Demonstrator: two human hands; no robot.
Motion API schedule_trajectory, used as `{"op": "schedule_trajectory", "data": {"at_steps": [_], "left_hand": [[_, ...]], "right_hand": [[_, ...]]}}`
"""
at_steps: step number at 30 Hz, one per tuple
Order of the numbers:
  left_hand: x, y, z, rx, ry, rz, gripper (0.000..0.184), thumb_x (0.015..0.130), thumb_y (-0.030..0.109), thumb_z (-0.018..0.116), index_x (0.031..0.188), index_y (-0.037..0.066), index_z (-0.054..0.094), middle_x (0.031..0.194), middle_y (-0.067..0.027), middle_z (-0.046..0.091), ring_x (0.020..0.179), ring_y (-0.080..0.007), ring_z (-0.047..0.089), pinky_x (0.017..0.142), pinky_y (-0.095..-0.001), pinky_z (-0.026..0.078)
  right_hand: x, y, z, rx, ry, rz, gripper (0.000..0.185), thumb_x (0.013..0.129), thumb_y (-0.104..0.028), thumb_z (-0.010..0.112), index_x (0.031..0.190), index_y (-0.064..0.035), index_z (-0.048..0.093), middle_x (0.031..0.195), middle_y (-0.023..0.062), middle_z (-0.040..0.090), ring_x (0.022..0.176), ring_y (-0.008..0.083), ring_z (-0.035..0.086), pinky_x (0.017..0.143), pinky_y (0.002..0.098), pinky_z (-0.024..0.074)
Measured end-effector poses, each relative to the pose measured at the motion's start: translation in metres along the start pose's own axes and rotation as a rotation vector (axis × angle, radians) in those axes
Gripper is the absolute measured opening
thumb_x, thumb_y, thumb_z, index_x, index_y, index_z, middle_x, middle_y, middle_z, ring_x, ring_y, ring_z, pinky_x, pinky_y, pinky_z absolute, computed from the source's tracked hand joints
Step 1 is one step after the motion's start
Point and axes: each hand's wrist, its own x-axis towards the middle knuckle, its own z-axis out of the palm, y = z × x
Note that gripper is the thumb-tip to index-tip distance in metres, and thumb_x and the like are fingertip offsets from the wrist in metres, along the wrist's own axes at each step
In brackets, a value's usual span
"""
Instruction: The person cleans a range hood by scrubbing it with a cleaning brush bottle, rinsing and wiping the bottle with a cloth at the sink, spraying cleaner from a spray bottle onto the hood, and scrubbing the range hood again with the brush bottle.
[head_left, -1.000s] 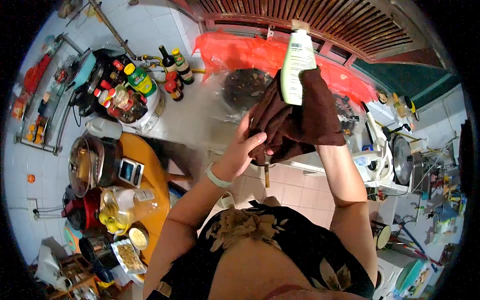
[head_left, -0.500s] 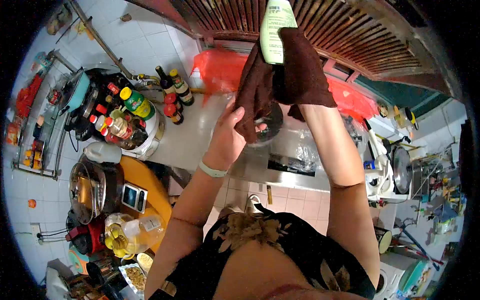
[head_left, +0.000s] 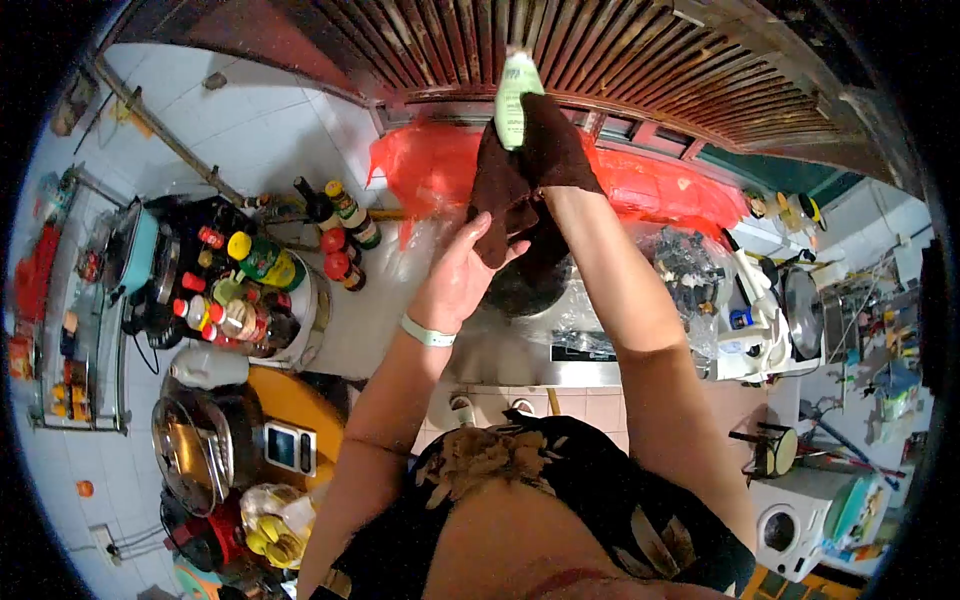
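Observation:
My right hand is hidden inside a dark brown cloth (head_left: 556,150); only the bare wrist and forearm show. Through the cloth it grips a pale green bottle (head_left: 517,105), which stands upright near the slatted hood, its top end pointing away from me. A lower part of the brown cloth hangs into my left hand (head_left: 455,270). The left thumb lies on one side of this cloth and a fingertip shows on the other; the remaining fingers are hidden. Beneath the cloth, a dark round shape (head_left: 528,290) rests on the steel counter (head_left: 380,310).
A greasy slatted range hood (head_left: 620,60) overhangs the counter. Red plastic sheet (head_left: 420,165) lines the back. Several sauce bottles (head_left: 345,255) stand at the left, near a crowded bucket (head_left: 318,300). Crumpled clear plastic (head_left: 685,260) and white racks (head_left: 765,340) lie to the right.
The view has shifted and tilted. The bottle now sits lower and further left in view, showing its top end against the hood. Both hands still hold the same things.

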Motion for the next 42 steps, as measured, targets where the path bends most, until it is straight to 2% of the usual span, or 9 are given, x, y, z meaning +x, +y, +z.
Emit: {"op": "schedule_trajectory", "data": {"at_steps": [2, 4, 7, 12, 15, 17, 20, 28, 42], "left_hand": [[0.007, 0.001, -0.007, 0.001, -0.039, -0.049, 0.039, 0.099, 0.024, 0.05, 0.135, 0.01, 0.047, 0.134, -0.006, 0.054, 0.119, -0.0222, 0.055, 0.096, -0.043, 0.047], [0.008, 0.005, -0.003, 0.011, -0.037, -0.042, 0.041, 0.099, 0.023, 0.049, 0.138, 0.009, 0.045, 0.134, -0.0067, 0.054, 0.12, -0.0227, 0.054, 0.095, -0.0418, 0.048], [0.006, 0.015, 0.016, -0.011, -0.193, -0.029, 0.044, 0.099, 0.021, 0.048, 0.14, 0.007, 0.041, 0.135, -0.0076, 0.053, 0.12, -0.0226, 0.054, 0.095, -0.0412, 0.048], [0.011, 0.016, 0.03, 0.006, -0.326, -0.047, 0.047, 0.098, 0.02, 0.049, 0.142, 0.008, 0.038, 0.133, -0.008, 0.054, 0.119, -0.0226, 0.054, 0.094, -0.0407, 0.049], [0.015, 0.008, 0.02, -0.001, -0.241, -0.072, 0.043, 0.098, 0.021, 0.05, 0.138, 0.007, 0.042, 0.131, -0.0074, 0.055, 0.117, -0.0219, 0.055, 0.094, -0.0406, 0.049], [0.02, 0.0, 0.003, -0.027, -0.18, -0.091, 0.04, 0.098, 0.021, 0.05, 0.135, 0.007, 0.046, 0.129, -0.007, 0.056, 0.116, -0.0212, 0.055, 0.094, -0.0405, 0.049], [0.026, -0.011, -0.019, -0.038, -0.082, -0.135, 0.034, 0.098, 0.023, 0.052, 0.128, 0.007, 0.052, 0.128, -0.0062, 0.057, 0.114, -0.0197, 0.055, 0.095, -0.0408, 0.049], [0.042, -0.027, -0.028, -0.058, -0.018, -0.167, 0.04, 0.098, 0.026, 0.051, 0.133, 0.007, 0.048, 0.129, -0.0076, 0.057, 0.115, -0.0198, 0.056, 0.097, -0.0387, 0.046], [0.044, 0.0, -0.028, -0.159, -0.053, -0.12, 0.047, 0.098, 0.027, 0.05, 0.139, 0.005, 0.042, 0.138, -0.0105, 0.051, 0.12, -0.0215, 0.053, 0.096, -0.0353, 0.048]], "right_hand": [[-0.009, -0.008, -0.006, 0.59, 0.083, 0.621, 0.032, 0.092, -0.034, 0.056, 0.114, -0.011, 0.06, 0.101, 0.0062, 0.066, 0.086, 0.0216, 0.064, 0.072, 0.0393, 0.0505], [-0.007, 0.021, -0.023, 0.119, -0.02, 0.304, 0.037, 0.092, -0.037, 0.056, 0.117, -0.011, 0.06, 0.102, 0.0057, 0.066, 0.088, 0.0206, 0.064, 0.074, 0.038, 0.0495], [-0.027, -0.065, -0.046, 0.213, 0.043, 0.039, 0.025, 0.084, -0.012, 0.064, 0.107, -0.0027, 0.06, 0.102, 0.0228, 0.065, 0.094, 0.0352, 0.066, 0.074, 0.0431, 0.0533], [-0.046, -0.161, -0.058, -0.726, 0.221, -0.521, 0.032, 0.091, -0.03, 0.059, 0.112, -0.0062, 0.058, 0.101, 0.011, 0.064, 0.088, 0.0229, 0.063, 0.08, 0.0355, 0.0509], [-0.013, -0.063, -0.058, -0.445, 0.148, -0.332, 0.03, 0.09, -0.027, 0.058, 0.111, -0.0059, 0.056, 0.098, 0.0102, 0.062, 0.087, 0.0237, 0.062, 0.078, 0.036, 0.0519], [-0.019, -0.077, -0.041, 0.72, 0.104, 0.248, 0.024, 0.09, -0.022, 0.056, 0.109, -0.0076, 0.057, 0.095, 0.0098, 0.062, 0.082, 0.0237, 0.063, 0.075, 0.0367, 0.0531], [-0.004, -0.018, -0.042, 0.969, 0.084, 0.313, 0.022, 0.089, -0.021, 0.057, 0.107, -0.008, 0.057, 0.091, 0.009, 0.064, 0.08, 0.0239, 0.064, 0.074, 0.0373, 0.0539], [0.019, 0.117, -0.027, 1.078, 0.237, 0.518, 0.026, 0.093, -0.025, 0.058, 0.112, -0.0069, 0.06, 0.094, 0.0098, 0.066, 0.082, 0.0231, 0.065, 0.071, 0.0372, 0.0535], [0.04, 0.075, -0.038, 0.429, 0.056, 0.388, 0.037, 0.092, -0.033, 0.06, 0.118, -0.007, 0.056, 0.098, 0.0094, 0.066, 0.084, 0.0243, 0.064, 0.076, 0.0364, 0.0519]]}}
